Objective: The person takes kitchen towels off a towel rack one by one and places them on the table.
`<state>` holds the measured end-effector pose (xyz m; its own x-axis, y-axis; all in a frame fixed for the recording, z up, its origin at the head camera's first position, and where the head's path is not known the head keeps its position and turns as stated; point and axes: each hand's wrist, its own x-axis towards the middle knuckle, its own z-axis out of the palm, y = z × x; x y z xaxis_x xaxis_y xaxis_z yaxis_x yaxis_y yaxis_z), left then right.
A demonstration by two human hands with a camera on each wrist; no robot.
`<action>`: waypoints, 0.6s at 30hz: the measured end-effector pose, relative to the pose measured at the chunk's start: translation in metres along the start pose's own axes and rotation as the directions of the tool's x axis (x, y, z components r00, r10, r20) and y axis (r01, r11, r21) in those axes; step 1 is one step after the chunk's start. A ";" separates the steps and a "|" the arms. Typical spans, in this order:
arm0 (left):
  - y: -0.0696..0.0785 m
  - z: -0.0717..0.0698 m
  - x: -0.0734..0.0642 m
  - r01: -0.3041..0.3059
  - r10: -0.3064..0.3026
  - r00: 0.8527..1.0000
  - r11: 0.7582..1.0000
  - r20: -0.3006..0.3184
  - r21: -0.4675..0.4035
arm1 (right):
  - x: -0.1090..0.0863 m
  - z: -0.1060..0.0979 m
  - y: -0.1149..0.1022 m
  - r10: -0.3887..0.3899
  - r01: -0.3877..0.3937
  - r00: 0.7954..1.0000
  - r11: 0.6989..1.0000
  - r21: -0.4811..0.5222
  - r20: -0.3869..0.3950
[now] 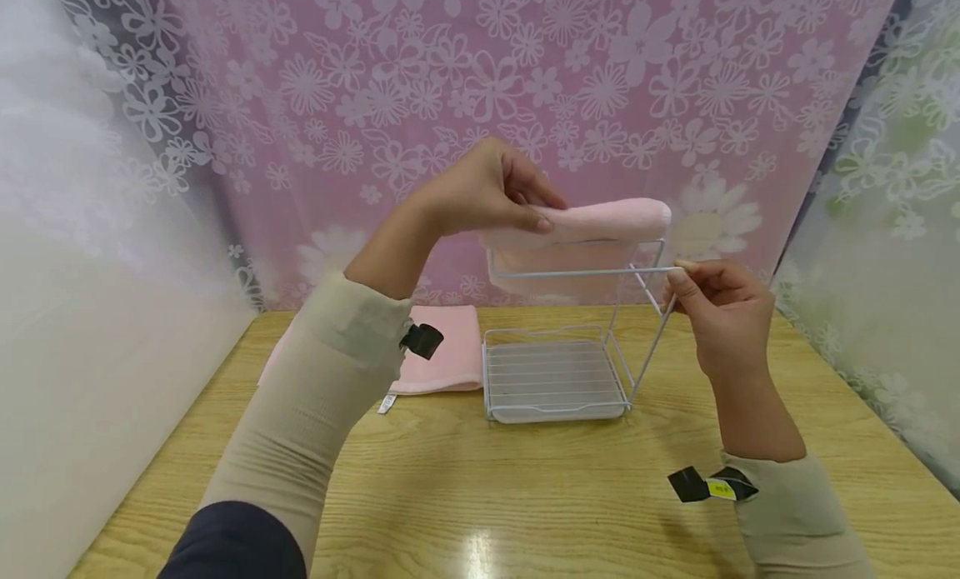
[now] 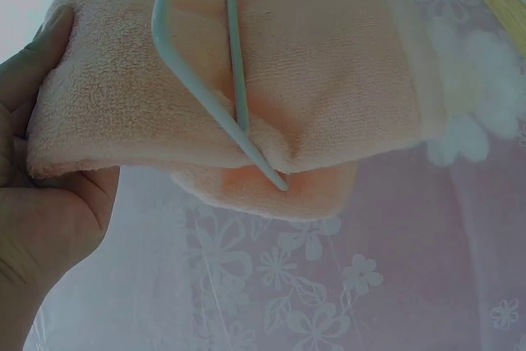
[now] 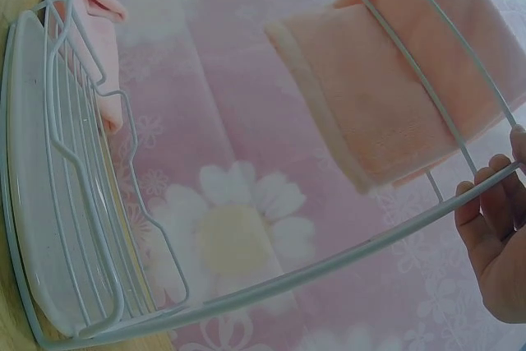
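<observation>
A white wire rack (image 1: 567, 272) stands on the table, with a wire shelf low down and rails at the top. Over its top rails drapes a pink towel (image 1: 611, 222), whose folded layers hang between and behind the wires in the left wrist view. My left hand (image 1: 486, 192) pinches the towel's left end from above, thumb on the near side. At the rack's upper right corner, my right hand (image 1: 729, 312) grips the wire frame between thumb and fingers. In the right wrist view those fingers curl around the bar, and the towel (image 3: 378, 96) hangs beside them.
A second pink towel (image 1: 442, 350) lies flat left of the rack, its white tag (image 1: 387, 403) at the near edge. Under the lower shelf sits a white tray (image 1: 555, 414). The wooden table (image 1: 450, 496) is enclosed by flowered curtains (image 1: 420, 79) behind and at the sides.
</observation>
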<state>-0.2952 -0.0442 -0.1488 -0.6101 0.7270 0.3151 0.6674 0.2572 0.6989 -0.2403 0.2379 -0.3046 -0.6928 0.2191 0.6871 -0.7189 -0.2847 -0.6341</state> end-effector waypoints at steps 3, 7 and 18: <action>0.002 0.000 -0.003 -0.009 0.009 1.000 1.000 0.004 -0.007 | 0.000 0.000 0.000 -0.006 0.006 1.000 1.000 -0.019 -0.006; 0.004 0.000 -0.009 -0.032 0.032 0.999 0.999 0.007 0.011 | 0.000 0.002 -0.001 -0.007 0.007 1.000 1.000 -0.011 -0.006; 0.002 0.001 -0.035 -0.098 0.098 0.995 0.995 0.030 -0.013 | 0.000 0.002 -0.001 0.006 -0.006 1.000 1.000 0.003 -0.011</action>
<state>-0.2719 -0.0682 -0.1590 -0.5289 0.7673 0.3626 0.7179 0.1766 0.6733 -0.2393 0.2363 -0.3032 -0.6979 0.2275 0.6791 -0.7144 -0.2886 -0.6375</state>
